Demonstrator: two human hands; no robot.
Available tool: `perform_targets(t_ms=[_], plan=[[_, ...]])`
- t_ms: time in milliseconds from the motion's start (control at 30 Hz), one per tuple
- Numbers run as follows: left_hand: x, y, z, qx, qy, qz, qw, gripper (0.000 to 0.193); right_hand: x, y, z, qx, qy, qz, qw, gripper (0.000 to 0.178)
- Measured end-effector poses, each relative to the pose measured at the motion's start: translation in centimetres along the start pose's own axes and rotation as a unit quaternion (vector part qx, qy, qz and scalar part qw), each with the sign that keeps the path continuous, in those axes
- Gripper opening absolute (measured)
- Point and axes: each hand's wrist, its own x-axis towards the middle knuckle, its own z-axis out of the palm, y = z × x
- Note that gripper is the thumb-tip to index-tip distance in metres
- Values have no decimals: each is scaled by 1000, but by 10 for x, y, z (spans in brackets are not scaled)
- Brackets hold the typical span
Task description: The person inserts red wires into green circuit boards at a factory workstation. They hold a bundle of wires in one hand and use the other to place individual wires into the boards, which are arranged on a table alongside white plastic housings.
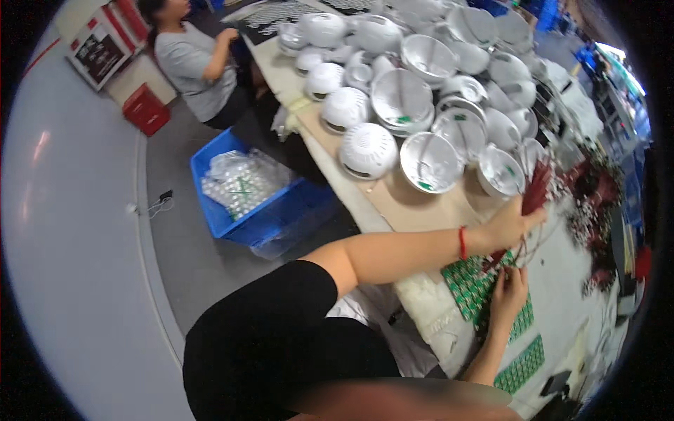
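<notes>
Worktop (565, 281); green circuit boards (465, 289) on it; dark-red wire bundle (537, 188) reaching over their far edge.
Left hand (508, 223) closed round bundle; right hand (511, 295) near its lower end, fingers bent, cannot tell whether gripping.

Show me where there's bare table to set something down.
Best is the pale tabletop between the green circuit boards and the dark-red wire bundles at picture right. A smaller strip of brown sheet shows between the white shells and left forearm. Crowded: the shell-packed far part, and around the left hand and right hand.
</notes>
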Motion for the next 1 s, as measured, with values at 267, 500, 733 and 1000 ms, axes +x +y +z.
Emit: perform_targets(t_ms=[267, 500, 733, 1000], plan=[[0, 5, -6, -56, -34, -70, 995, 26, 13, 7, 0, 128, -66, 95, 985, 13], [1, 7, -1, -53, -55, -70, 995, 22, 28, 24, -8, 214, -125, 239, 939, 40], [-10, -16, 11, -58, -125, -125, 983, 24, 13, 49, 19, 161, -25, 117, 980, 44], [-10, -22, 15, 1, 0, -31, 1000, 26, 3, -31, -12, 455, -136, 184, 861, 16]])
